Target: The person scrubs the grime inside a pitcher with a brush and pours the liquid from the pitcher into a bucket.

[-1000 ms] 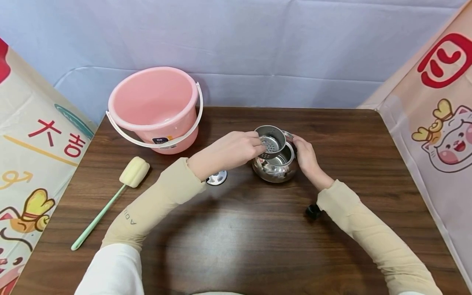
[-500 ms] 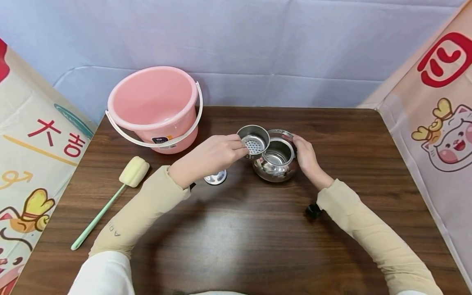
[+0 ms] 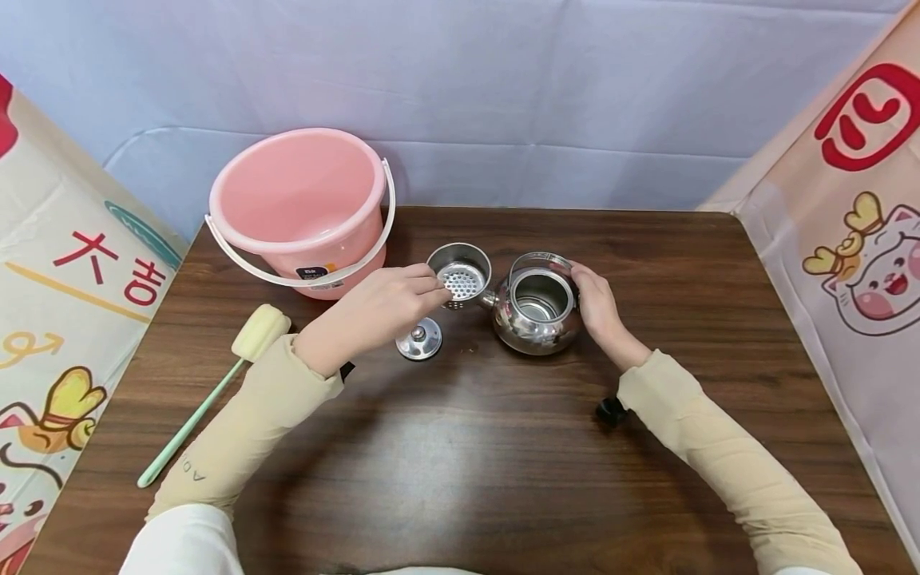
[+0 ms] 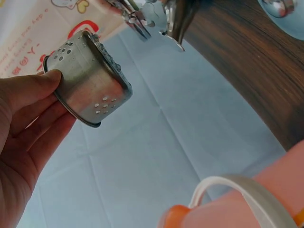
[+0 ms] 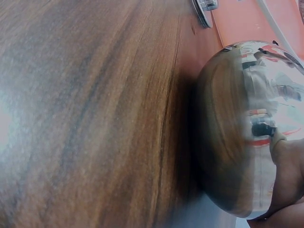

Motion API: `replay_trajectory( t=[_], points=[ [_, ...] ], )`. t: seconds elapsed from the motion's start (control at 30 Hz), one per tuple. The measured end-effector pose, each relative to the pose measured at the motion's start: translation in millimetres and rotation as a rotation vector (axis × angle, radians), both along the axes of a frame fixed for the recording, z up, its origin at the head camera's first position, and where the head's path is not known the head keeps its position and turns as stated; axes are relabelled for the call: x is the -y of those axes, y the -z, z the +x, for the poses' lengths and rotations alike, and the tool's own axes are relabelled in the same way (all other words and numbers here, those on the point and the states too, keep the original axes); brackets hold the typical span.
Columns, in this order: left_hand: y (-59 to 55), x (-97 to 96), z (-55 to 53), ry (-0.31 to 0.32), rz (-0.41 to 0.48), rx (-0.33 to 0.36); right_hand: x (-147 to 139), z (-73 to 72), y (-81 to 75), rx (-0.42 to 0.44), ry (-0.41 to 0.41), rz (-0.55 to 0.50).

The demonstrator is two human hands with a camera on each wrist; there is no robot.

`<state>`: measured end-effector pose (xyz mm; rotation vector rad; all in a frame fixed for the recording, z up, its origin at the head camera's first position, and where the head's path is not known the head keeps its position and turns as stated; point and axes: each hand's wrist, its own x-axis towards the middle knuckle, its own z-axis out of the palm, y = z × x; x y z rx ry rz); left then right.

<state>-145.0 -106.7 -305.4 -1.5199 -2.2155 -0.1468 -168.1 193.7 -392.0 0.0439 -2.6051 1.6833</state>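
Where the dark brown wood-grain counter (image 3: pixel 460 495) spreads closest to me, a long brush with a cream sponge head (image 3: pixel 253 342) and slim pale green handle lies out to my left. Farther on, a small round shiny metal lid (image 3: pixel 419 342) lies knob up, near my left hand (image 3: pixel 375 310). My right hand (image 3: pixel 602 310) grips the right side of a round polished steel kettle (image 3: pixel 532 337), upright on the counter with its mouth uncovered; most of those fingers are hidden, so I can't say how far round they reach. My left hand pinches the rim of a silver cup-shaped metal strainer (image 3: pixel 462 281) with holes in its base, clear of the kettle's mouth, near its spout. Past that stands a pink plastic bucket (image 3: pixel 341 252) with a white handle, and a pale blue cloth (image 3: pixel 460 96) hangs behind the counter.
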Motion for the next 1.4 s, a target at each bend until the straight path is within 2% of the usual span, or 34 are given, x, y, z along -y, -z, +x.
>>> replay_trajectory(
  t=[0.17, 0.27, 0.3, 0.53, 0.7, 1.0, 1.1, 1.23, 1.4],
  points=[
    [2.8, 11.5, 2.3, 0.002, 0.026, 0.011, 9.3, 10.9, -18.9, -0.011, -0.003, 0.025],
    [4.7, 17.9, 4.3, 0.002, 0.038, 0.015, 10.1, 12.7, -21.0, -0.005, 0.007, 0.042],
    [5.6, 20.2, 4.9, 0.001, 0.044, 0.017, 9.6, 12.5, -20.6, -0.001, 0.008, 0.04],
    [13.6, 37.8, 10.9, -0.024, 0.064, 0.048, -6.1, -5.4, 14.8, -0.032, -0.006, 0.028],
    [20.8, 51.4, 15.9, -0.052, 0.059, 0.079, -6.7, -6.3, 17.7, -0.054, -0.013, 0.016],
    [35.1, 74.8, 23.7, -0.092, 0.055, 0.079, -6.6, -6.8, 17.0, -0.037, 0.005, 0.035],
    [38.4, 82.5, 27.4, -0.11, 0.045, 0.089, -6.4, -7.3, 17.2, -0.046, -0.007, 0.009],
    [42.8, 91.2, 31.5, -0.133, 0.046, 0.099, -6.3, -7.2, 16.3, -0.03, 0.008, -0.001],
    [52.4, 99.4, 34.5, -0.128, 0.083, 0.109, -6.1, -6.3, 14.9, 0.001, 0.022, 0.014]
  ],
)
